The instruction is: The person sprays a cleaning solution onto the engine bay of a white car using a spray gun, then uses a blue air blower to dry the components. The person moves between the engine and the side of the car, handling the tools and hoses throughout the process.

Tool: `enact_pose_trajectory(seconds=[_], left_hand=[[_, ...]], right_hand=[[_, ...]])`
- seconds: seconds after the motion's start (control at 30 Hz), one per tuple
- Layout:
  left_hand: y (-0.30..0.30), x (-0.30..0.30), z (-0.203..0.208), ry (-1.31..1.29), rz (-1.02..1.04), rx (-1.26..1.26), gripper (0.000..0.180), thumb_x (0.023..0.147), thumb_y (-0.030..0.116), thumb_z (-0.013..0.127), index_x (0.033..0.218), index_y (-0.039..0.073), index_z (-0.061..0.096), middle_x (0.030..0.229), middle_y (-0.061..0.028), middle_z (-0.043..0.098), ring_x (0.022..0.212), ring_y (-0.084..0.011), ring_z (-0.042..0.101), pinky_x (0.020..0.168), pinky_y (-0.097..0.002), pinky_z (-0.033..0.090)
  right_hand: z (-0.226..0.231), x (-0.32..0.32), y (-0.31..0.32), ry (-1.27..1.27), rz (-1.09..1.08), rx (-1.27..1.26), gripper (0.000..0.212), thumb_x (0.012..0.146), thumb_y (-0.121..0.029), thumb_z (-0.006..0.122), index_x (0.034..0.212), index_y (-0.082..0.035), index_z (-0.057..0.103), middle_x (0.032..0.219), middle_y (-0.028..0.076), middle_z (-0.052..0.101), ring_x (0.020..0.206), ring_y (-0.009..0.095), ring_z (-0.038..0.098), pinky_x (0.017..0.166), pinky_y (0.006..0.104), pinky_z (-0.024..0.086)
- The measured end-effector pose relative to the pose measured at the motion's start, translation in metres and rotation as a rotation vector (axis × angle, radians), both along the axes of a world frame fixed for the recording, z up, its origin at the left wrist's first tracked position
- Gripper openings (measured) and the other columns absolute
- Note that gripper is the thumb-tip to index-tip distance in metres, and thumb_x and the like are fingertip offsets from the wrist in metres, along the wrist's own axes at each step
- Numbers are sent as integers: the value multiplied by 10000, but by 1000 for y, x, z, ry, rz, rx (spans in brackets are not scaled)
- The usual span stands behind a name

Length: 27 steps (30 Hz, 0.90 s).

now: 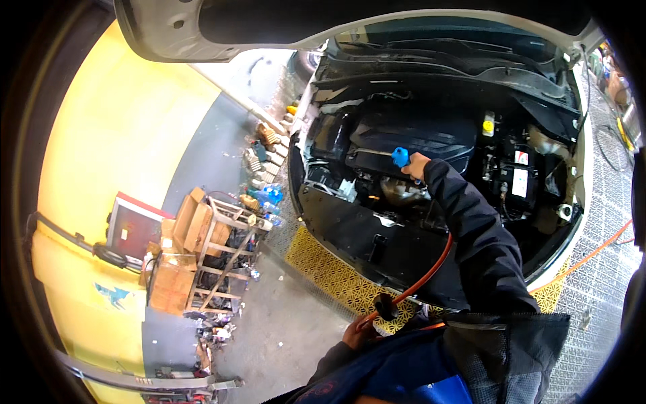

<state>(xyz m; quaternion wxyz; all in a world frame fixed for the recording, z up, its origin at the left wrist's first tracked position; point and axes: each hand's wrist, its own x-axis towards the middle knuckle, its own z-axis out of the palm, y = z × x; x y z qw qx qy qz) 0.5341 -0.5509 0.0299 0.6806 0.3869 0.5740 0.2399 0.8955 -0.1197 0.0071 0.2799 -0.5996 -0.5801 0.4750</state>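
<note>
My right hand is closed round a blue air blow gun above the engine bay. A thin pale line, which looks like its nozzle, reaches left over the black engine cover. My right forearm crosses the front of the bay in a dark sleeve. A red-orange hose curves down from beneath that forearm. Near the car's front edge, low in the view, my left hand is closed on the hose. Some of its fingers are hidden. A dark rounded piece sits by the hose near it.
The raised hood hangs over the bay. A battery and a yellow cap lie right of the engine cover. Yellow floor grating borders the car. Cardboard boxes on a wooden frame and several bottles stand left.
</note>
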Motion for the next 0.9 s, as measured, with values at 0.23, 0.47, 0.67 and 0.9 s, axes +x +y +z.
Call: enact_pose_trajectory(seconds=[0.23, 0.47, 0.67, 0.9], left_hand=[[-5, 5, 10, -79, 161, -170, 344, 975, 253, 538, 1254, 62, 474, 826, -31, 492, 746, -138, 540, 768, -386, 568], [-10, -14, -21, -63, -13, 11, 299, 971, 159, 501, 1248, 46, 493, 819, -36, 502, 747, -137, 547, 811, -379, 560], [15, -34, -50, 120, -168, 170, 301, 985, 257, 498, 1215, 64, 519, 928, -52, 606, 818, -158, 609, 733, -321, 536], [104, -49, -55, -78, -200, 95, 422, 993, 433, 477, 1144, 45, 547, 825, -14, 562, 739, -114, 560, 686, -273, 505]], right_hand=[[-7, -74, 12, -407, 152, 92, 378, 814, -288, 647, 1000, 41, 640, 991, 270, 668, 966, 409, 649, 828, 452, 531], [-12, -103, -1, -305, -114, 262, 339, 816, -276, 658, 979, 20, 623, 920, 268, 671, 902, 428, 654, 796, 462, 530], [-1, -82, 16, -355, 61, 231, 385, 797, -291, 678, 996, 34, 618, 934, 277, 660, 919, 430, 645, 796, 465, 521], [29, -74, 17, -388, 85, 156, 343, 844, -280, 660, 976, 34, 618, 943, 264, 660, 945, 412, 639, 807, 447, 499]])
